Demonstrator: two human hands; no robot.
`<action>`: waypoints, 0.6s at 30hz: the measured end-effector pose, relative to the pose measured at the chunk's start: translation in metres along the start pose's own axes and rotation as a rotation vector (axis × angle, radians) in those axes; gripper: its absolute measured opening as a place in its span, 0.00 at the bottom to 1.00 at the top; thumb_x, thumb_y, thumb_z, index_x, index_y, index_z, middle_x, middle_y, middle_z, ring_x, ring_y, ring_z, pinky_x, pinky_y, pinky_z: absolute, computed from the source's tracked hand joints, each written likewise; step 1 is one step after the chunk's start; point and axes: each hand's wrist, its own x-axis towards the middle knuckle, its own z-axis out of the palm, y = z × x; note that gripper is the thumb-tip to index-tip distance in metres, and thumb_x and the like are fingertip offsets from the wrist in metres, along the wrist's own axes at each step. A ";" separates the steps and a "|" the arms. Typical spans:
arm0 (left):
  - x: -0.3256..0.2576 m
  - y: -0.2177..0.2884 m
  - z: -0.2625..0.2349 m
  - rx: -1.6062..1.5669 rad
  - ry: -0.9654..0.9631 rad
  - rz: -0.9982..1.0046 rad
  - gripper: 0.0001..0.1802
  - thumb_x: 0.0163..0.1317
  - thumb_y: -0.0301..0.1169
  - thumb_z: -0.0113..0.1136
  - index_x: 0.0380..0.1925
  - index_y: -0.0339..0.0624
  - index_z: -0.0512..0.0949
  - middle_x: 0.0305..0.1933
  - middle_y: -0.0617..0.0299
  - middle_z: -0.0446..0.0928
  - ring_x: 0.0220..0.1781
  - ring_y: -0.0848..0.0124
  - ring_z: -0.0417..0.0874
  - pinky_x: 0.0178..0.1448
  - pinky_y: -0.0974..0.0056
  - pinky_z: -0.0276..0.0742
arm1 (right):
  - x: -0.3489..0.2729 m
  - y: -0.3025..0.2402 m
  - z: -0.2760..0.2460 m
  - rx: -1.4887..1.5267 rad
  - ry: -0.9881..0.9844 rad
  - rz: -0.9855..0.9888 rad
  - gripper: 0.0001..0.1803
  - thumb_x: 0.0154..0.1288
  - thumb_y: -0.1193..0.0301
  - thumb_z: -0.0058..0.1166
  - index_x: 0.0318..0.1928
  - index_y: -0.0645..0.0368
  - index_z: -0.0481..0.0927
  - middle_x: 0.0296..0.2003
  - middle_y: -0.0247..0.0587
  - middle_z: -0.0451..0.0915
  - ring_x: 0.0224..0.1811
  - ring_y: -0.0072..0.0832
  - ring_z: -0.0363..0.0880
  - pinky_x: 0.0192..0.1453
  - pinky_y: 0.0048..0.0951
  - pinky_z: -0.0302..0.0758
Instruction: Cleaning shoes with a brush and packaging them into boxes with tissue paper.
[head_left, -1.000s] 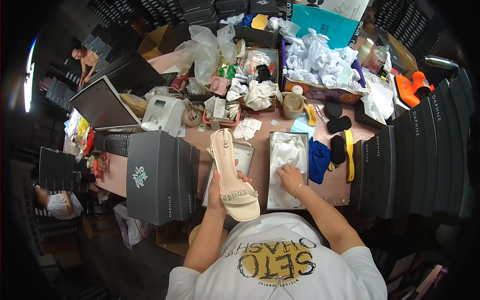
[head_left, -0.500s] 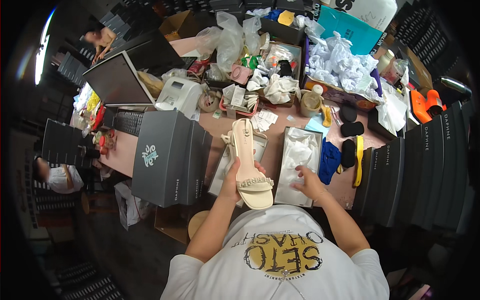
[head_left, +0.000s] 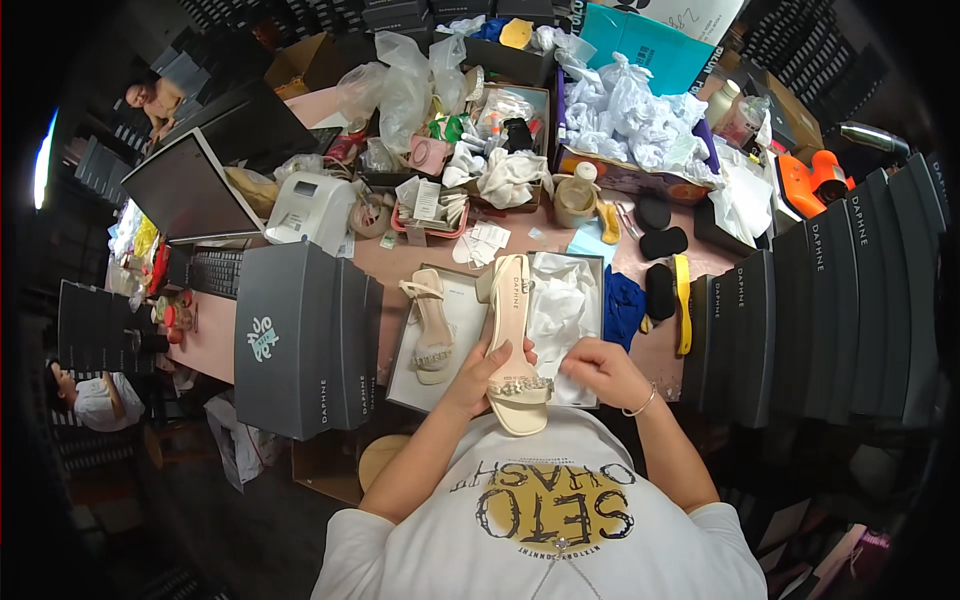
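Observation:
My left hand (head_left: 478, 380) is closed around a cream heeled sandal (head_left: 512, 318) with a beaded toe strap, its toe end toward me. To the right, my right hand (head_left: 606, 374) hovers at the near end of a shoebox (head_left: 597, 275) lined with white tissue paper (head_left: 562, 300). Its fingers are curled in a pinch, and what they hold, if anything, is too small to make out. The matching sandal (head_left: 432, 325) lies in a shallow white-lined box part (head_left: 399, 365) on the left.
Dark shoeboxes (head_left: 285, 340) stand at the left, and a long row of them (head_left: 790, 330) at the right. A yellow-handled brush (head_left: 683, 305), black oval pads (head_left: 662, 242) and a blue cloth (head_left: 622, 308) lie right of the tissue-lined box. Behind are a jar (head_left: 576, 200) and a label printer (head_left: 310, 208).
The right hand has drawn in toward the held sandal, and its spread fingers have curled together. The view has shifted, and the second sandal now shows more fully.

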 end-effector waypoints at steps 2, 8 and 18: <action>-0.001 0.009 0.001 0.084 0.000 0.028 0.22 0.65 0.40 0.56 0.50 0.34 0.69 0.44 0.55 0.76 0.45 0.68 0.81 0.49 0.63 0.80 | 0.002 -0.013 -0.003 -0.172 -0.235 -0.065 0.15 0.60 0.63 0.60 0.39 0.64 0.80 0.34 0.45 0.80 0.36 0.29 0.79 0.42 0.26 0.75; -0.001 0.022 0.000 0.392 -0.001 0.030 0.22 0.63 0.36 0.59 0.53 0.35 0.70 0.43 0.60 0.76 0.44 0.73 0.80 0.48 0.66 0.80 | 0.014 -0.030 0.025 -0.420 -0.275 -0.219 0.24 0.57 0.56 0.59 0.47 0.59 0.76 0.31 0.47 0.78 0.36 0.43 0.80 0.38 0.38 0.75; 0.007 0.002 -0.018 -0.017 0.409 0.121 0.13 0.65 0.32 0.56 0.45 0.39 0.70 0.37 0.59 0.75 0.38 0.71 0.79 0.41 0.64 0.80 | 0.010 -0.021 0.066 -0.626 0.230 -0.233 0.08 0.58 0.68 0.55 0.35 0.56 0.73 0.31 0.42 0.78 0.26 0.41 0.79 0.29 0.38 0.76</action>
